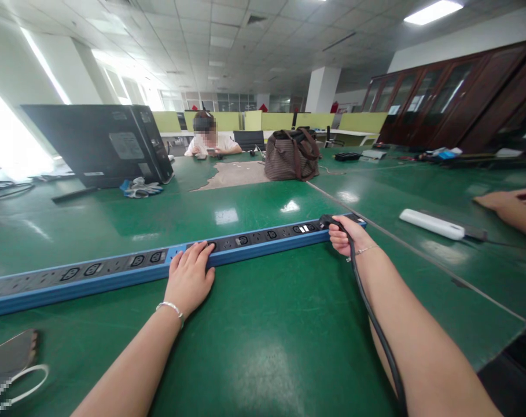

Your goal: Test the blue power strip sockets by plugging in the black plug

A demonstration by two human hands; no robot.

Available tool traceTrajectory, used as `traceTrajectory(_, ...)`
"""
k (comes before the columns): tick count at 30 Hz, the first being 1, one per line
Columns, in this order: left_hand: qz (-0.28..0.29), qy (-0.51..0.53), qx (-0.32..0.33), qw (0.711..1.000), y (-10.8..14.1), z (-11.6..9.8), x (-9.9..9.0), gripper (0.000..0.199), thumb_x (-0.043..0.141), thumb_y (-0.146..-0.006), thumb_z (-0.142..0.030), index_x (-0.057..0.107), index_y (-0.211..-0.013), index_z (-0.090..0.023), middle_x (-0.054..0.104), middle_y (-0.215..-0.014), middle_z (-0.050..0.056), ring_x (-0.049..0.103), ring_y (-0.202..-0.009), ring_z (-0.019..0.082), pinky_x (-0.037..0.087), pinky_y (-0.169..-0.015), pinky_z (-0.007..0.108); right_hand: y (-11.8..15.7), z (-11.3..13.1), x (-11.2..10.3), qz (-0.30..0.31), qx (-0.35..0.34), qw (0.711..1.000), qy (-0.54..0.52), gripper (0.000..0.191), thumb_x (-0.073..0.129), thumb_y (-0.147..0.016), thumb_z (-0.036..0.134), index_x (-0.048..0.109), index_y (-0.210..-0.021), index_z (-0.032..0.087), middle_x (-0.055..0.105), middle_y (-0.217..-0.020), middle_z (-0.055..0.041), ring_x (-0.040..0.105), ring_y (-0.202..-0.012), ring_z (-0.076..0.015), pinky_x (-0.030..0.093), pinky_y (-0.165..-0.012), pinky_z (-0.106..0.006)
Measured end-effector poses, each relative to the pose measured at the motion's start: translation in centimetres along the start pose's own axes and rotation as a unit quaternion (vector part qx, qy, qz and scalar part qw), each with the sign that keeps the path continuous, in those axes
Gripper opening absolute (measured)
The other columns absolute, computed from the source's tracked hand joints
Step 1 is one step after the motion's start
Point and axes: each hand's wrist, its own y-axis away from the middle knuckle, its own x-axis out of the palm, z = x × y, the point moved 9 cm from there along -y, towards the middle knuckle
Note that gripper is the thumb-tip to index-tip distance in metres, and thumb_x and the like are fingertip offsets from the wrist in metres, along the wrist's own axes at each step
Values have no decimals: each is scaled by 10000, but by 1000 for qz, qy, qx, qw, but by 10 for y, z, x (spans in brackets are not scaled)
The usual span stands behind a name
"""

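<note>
A long blue power strip (254, 251) with a row of black sockets lies across the green table. My left hand (191, 269) rests on top of it near the middle, fingers spread over its blue section. Near the strip's right end, my right hand (346, 234) is closed around a black plug (327, 221), which is at a socket; whether it is fully seated I cannot tell. From the plug a thick black cable (378, 324) runs down along my right forearm.
A phone (11, 359) with a white cable lies at the lower left. Behind the strip are a black computer case (110, 145), gloves (141, 187) and a brown bag (291, 155). A white device (431, 224) and another person's hands (510, 202) are on the right. A person (208, 139) sits opposite.
</note>
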Motion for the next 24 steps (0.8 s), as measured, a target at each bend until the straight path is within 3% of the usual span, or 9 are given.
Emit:
traceTrajectory(14,-9,-4,1,1000,0,0,-1,477,416,-854,-292,483,-1320,-217,512,-1394,63,461,-1280,246,266,-1117,467,-1,0,-9,-33,90,993,74,385,294,-933,363,303,-576,219,227,-335,83,150,-272,-53,103,-298,-169)
traceTrajectory(24,-9,-8,1,1000,0,0,0,480,406,-861,-303,477,-1326,-207,509,-1395,72,460,-1280,252,264,-1117,479,-5,-2,-12,-62,102,983,141,409,297,-938,387,333,-571,211,245,-328,76,189,-257,-52,100,-293,-170)
